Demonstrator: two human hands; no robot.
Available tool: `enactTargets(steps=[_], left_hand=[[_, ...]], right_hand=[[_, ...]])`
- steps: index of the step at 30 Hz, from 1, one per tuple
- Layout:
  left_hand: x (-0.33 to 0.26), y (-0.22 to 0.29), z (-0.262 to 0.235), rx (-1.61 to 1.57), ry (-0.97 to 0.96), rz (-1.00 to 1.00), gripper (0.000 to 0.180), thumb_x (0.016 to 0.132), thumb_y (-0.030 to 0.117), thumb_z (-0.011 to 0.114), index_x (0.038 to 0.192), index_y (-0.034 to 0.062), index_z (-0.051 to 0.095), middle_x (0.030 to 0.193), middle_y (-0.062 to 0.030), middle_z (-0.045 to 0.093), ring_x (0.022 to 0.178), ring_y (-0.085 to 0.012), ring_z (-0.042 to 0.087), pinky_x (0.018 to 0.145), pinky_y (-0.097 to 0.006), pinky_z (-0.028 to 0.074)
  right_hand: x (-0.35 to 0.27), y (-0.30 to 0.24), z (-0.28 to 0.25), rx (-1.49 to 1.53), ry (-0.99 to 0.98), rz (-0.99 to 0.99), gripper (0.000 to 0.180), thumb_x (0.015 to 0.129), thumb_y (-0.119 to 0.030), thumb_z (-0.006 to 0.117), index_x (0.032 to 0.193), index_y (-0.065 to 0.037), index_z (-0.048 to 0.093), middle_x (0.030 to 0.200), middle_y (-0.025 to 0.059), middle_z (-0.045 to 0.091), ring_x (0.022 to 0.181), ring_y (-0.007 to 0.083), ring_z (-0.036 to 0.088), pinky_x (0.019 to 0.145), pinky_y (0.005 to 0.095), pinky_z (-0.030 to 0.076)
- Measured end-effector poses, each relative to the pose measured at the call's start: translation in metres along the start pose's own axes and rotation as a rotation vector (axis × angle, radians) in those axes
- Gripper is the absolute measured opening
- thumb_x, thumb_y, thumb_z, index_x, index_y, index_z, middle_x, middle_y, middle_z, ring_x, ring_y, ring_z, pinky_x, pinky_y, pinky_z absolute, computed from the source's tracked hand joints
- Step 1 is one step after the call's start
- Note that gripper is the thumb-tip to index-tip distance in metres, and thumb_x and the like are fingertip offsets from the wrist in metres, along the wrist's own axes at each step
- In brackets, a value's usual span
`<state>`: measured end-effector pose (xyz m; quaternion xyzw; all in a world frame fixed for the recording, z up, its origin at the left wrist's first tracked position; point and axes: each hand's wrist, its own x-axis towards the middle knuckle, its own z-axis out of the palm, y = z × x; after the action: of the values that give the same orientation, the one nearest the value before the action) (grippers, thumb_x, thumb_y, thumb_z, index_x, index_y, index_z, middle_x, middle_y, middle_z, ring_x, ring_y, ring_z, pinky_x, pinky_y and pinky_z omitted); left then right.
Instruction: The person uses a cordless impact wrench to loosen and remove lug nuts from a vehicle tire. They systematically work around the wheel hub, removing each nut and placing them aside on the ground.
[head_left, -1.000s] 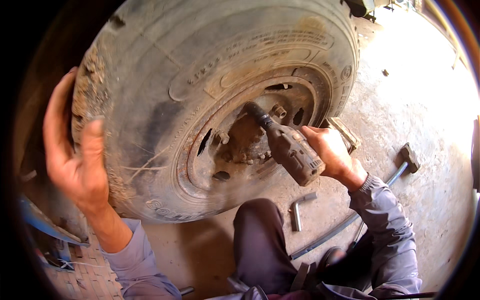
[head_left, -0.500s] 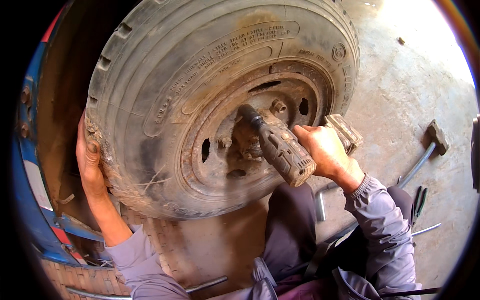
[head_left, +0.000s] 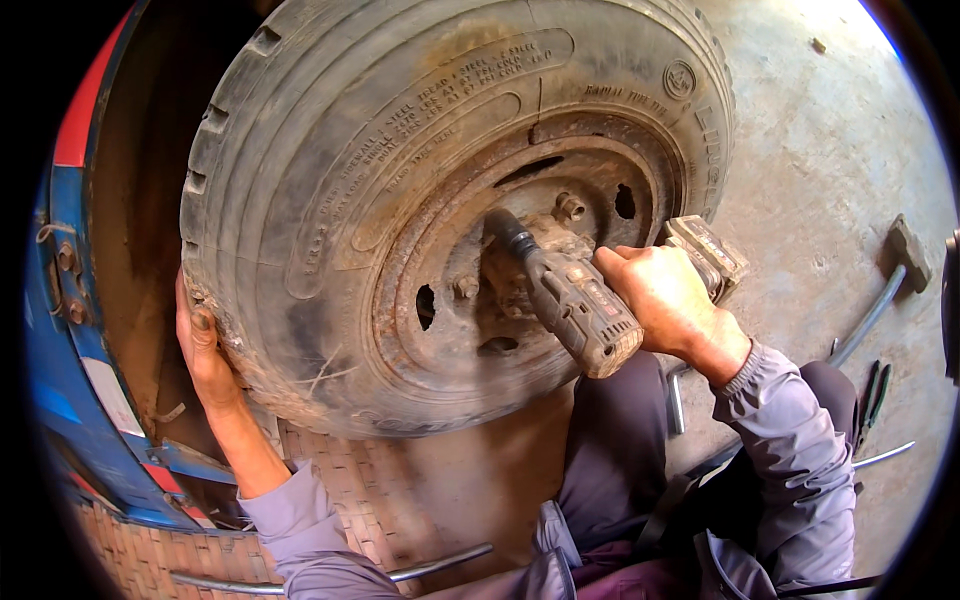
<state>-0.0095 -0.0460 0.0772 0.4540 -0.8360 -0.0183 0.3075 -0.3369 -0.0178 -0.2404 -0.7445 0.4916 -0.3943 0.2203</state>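
A large worn truck tyre (head_left: pixel 320 200) stands in front of me on a rusty steel wheel rim (head_left: pixel 400 300). My right hand (head_left: pixel 665 300) grips a dusty cordless impact wrench (head_left: pixel 585 312) with a battery pack (head_left: pixel 708 255) at its base. Its dark socket (head_left: pixel 505 228) points into the wheel's centre and covers whatever nut lies under it. Other wheel nuts show nearby, one at the upper right (head_left: pixel 570 206) and one at the left (head_left: pixel 466 287). On the tyre's left edge, my left hand (head_left: pixel 207 350) has its thumb on the sidewall; its fingers are partly hidden behind the tread.
A blue vehicle body (head_left: pixel 65 340) with red and white markings rises at the left. On the concrete floor at the right lie a hammer (head_left: pixel 908 255), dark-handled pliers (head_left: pixel 873 395) and metal rods. A metal bar (head_left: pixel 440 562) lies on a woven mat (head_left: pixel 350 490) below the wheel.
My view has shifted, so the wheel, tools and vehicle appear slightly further right. Both hands keep their places on the tyre and the impact wrench, whose socket stays at the wheel's centre.
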Motion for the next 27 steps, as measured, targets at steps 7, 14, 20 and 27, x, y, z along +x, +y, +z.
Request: enactTargets(steps=[7,14,20,27], left_hand=[[-0.002,-0.003,-0.004,0.010,0.009,-0.012,0.094,0.091,0.064,0.055,0.148,-0.0078,0.034,0.151,-0.0176,0.040,0.139,-0.0271,0.038,0.116,-0.038,0.025],[-0.007,-0.011,-0.010,-0.078,0.001,-0.018,0.083,0.097,0.055,0.053,0.151,-0.0036,0.031,0.155,-0.0148,0.036,0.141,-0.0267,0.036,0.118,-0.039,0.025],[-0.007,-0.015,-0.014,-0.064,0.056,-0.046,0.089,0.094,0.060,0.054,0.151,-0.0045,0.031,0.154,-0.0155,0.037,0.141,-0.0270,0.035,0.117,-0.039,0.024],[-0.006,-0.012,-0.011,-0.103,0.007,-0.042,0.086,0.096,0.057,0.054,0.154,-0.0006,0.028,0.157,-0.0135,0.034,0.142,-0.0270,0.034,0.118,-0.039,0.024]], right_hand=[[0.000,-0.001,-0.001,0.004,0.007,0.000,0.025,0.078,-0.023,0.067,0.091,-0.004,0.058,0.081,0.0173,0.067,0.077,0.0382,0.069,0.069,0.0479,0.054],[0.000,-0.002,0.001,0.006,0.011,0.006,0.025,0.078,-0.024,0.067,0.091,-0.004,0.058,0.083,0.0173,0.068,0.077,0.0381,0.069,0.069,0.0483,0.054],[-0.001,-0.002,0.001,0.009,0.001,0.013,0.027,0.079,-0.025,0.066,0.093,-0.004,0.057,0.082,0.0177,0.068,0.077,0.0385,0.069,0.069,0.0482,0.055],[0.000,-0.004,0.001,-0.010,-0.019,0.026,0.030,0.079,-0.028,0.067,0.093,-0.003,0.057,0.085,0.0180,0.068,0.078,0.0380,0.069,0.069,0.0481,0.055]])
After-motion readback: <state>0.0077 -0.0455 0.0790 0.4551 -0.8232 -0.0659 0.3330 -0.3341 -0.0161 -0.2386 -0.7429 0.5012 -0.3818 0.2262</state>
